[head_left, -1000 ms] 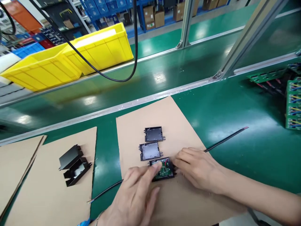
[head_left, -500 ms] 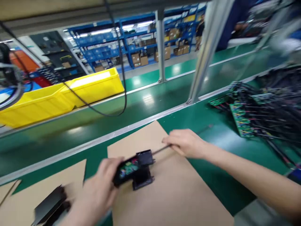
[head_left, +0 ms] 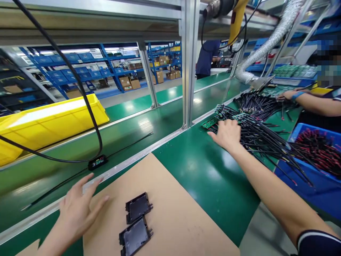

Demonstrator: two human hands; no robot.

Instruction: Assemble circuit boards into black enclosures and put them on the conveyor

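My left hand (head_left: 80,206) is spread and holds nothing, over the left edge of a cardboard sheet (head_left: 170,213). Just beyond it, a black casing with a small circuit board inside (head_left: 97,162) rests on the green belt, a cable running out of each end. Two empty black casing halves (head_left: 134,236) lie on the cardboard. At the right, my right hand (head_left: 228,134) reaches onto the near edge of a pile of black cables with green circuit boards (head_left: 255,131); its thumb is apart, and whether its fingers grip anything is hidden.
Yellow bins (head_left: 53,124) stand at the left beyond the belt. A metal post (head_left: 188,71) rises at the centre. At the right are a blue crate of red and black wires (head_left: 317,149) and another person's arm (head_left: 314,101). A black cable (head_left: 80,81) hangs at the left.
The cased board has left my left hand and now lies on the belt. My right hand has let go of the cable and moved right to the pile. The view has turned right.
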